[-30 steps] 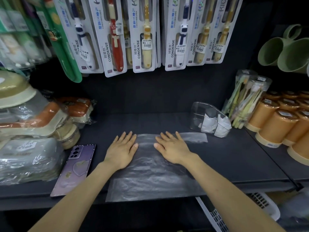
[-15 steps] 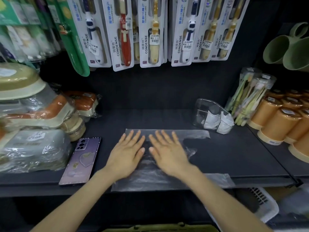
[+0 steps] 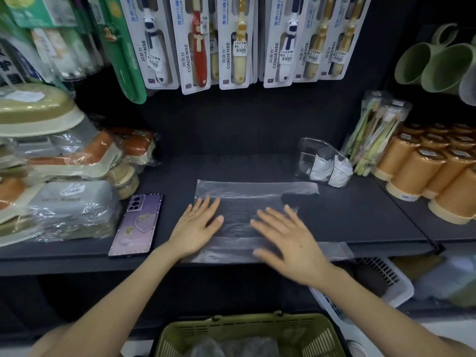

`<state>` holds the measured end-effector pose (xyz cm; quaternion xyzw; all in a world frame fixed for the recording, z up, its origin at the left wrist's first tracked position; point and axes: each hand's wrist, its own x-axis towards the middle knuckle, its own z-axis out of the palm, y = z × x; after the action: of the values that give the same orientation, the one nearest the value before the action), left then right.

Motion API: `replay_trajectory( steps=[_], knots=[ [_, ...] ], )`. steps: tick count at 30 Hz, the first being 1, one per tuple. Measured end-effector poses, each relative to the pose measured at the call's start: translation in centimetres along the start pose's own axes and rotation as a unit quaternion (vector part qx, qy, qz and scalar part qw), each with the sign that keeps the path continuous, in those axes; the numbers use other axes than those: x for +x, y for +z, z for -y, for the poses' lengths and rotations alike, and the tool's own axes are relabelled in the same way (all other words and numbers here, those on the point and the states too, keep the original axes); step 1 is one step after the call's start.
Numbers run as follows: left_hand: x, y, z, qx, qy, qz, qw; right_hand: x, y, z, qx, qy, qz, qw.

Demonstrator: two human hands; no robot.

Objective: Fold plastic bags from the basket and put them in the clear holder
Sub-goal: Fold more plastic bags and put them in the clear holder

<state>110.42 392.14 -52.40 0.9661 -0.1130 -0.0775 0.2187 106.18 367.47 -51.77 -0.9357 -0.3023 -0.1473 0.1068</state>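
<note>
Clear plastic bag (image 3: 247, 199) on shelf (image 3: 365, 217), left hand (image 3: 195, 228) and right hand (image 3: 288, 240) flat on it (fingers straight), CONDENSE toothbrush packs (image 3: 235, 42) above

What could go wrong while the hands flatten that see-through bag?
The thin clear plastic bag lies at the front edge of the black shelf, so it might slide off. The left hand presses near the purple phone and could nudge it. The right hand could drag creases in.

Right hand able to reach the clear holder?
Probably yes. The right hand rests open on the plastic bag; only the bag's edge and shelf lie between it and the clear holder.
</note>
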Motion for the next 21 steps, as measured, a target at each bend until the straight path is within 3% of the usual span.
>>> replay_trajectory(
  steps=[2,4,8,10,12,14,18,21],
  knots=[
    [-0.5,-0.8,0.1,-0.213,-0.021,-0.036,0.976,-0.9,0.9,1.3,-0.055,-0.089,0.006,0.995],
    [-1.5,-1.5,0.2,-0.361,-0.024,-0.083,0.929,-1.3,1.7,1.3,-0.085,-0.101,-0.012,0.991],
    [-3.9,-1.8,1.0,-0.403,0.014,-0.101,0.909,-1.5,1.1,1.9,-0.011,-0.075,-0.08,0.994],
    [-5.4,-1.9,1.4,-0.44,0.041,-0.086,0.893,-2.0,0.0,2.6,0.046,-0.02,-0.073,0.996],
    [-6.5,-2.0,1.7,-0.445,0.054,-0.061,0.892,-1.7,-2.2,3.4,0.119,0.068,-0.032,0.99],
    [-7.1,-2.1,2.1,-0.459,0.052,-0.03,0.886,-0.6,-4.3,3.5,0.199,0.151,0.062,0.966],
    [-6.8,-2.6,1.8,-0.508,0.007,-0.038,0.861,3.5,-6.9,2.3,0.307,0.192,0.14,0.922],
    [-5.9,-2.7,0.9,-0.511,-0.049,-0.088,0.854,7.1,-7.2,0.5,0.288,0.198,0.21,0.913]
  ],
)
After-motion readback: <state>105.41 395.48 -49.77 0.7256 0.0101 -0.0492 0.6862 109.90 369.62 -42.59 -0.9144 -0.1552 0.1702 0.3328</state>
